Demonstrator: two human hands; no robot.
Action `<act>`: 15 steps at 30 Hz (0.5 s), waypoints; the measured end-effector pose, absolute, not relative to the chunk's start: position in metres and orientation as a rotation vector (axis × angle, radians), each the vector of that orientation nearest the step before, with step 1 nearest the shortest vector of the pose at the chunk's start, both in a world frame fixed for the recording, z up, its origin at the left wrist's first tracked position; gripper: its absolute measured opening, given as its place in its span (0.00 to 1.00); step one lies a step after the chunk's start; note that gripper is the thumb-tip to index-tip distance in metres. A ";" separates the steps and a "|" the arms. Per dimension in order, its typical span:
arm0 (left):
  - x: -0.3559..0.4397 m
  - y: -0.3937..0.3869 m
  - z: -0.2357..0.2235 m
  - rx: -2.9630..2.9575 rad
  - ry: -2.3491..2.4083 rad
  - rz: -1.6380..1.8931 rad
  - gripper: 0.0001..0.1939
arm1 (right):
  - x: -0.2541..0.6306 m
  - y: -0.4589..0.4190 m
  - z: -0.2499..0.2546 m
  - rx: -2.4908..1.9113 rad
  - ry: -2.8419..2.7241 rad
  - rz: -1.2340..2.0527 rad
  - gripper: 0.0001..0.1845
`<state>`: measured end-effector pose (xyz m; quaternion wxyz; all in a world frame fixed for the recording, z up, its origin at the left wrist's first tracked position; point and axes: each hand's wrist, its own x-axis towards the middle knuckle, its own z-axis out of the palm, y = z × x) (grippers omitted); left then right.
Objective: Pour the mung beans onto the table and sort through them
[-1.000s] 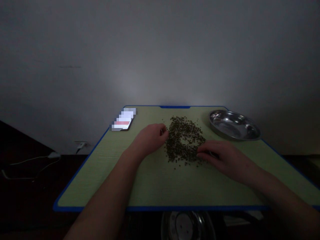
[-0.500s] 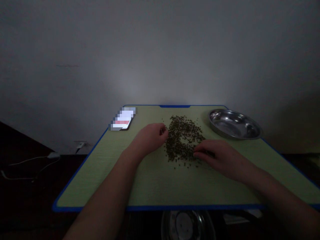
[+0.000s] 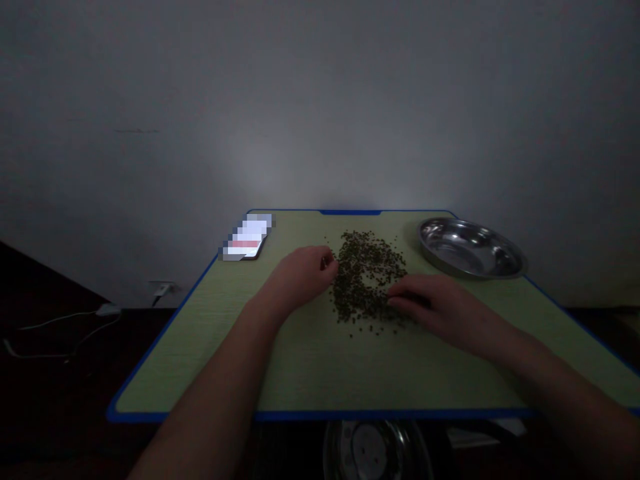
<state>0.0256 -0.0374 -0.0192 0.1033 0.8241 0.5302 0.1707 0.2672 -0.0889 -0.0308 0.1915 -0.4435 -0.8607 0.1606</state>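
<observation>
Small dark brownish-green grains (image 3: 370, 252) lie spread over the green tabletop, with a bare patch in their middle. At the left edge of the grains, my left hand (image 3: 309, 270) rests with its fingers curled in; anything inside them is hidden. My right hand (image 3: 435, 303) is over the right side of the grains, thumb and forefinger brought together at the tips. Whether a grain is between those tips is too small to tell.
A shiny metal basin (image 3: 470, 248) stands at the table's back right. A lit phone (image 3: 247, 237) lies at the back left. The table (image 3: 320, 380) has a blue rim. Another metal bowl (image 3: 377, 450) is below its front edge. A plug (image 3: 163, 290) and cables are at the left.
My right hand has shifted slightly up, away from the near edge of the grains toward the bare patch. My left hand stays in almost the same place.
</observation>
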 end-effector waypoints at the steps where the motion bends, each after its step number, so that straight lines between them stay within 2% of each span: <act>1: 0.025 -0.038 -0.019 2.433 1.564 0.502 0.13 | 0.268 -0.089 -0.031 -1.243 -2.416 0.455 0.10; 15: 0.026 -0.038 -0.019 2.420 1.581 0.484 0.13 | 0.289 -0.101 -0.038 -1.281 -2.354 0.421 0.12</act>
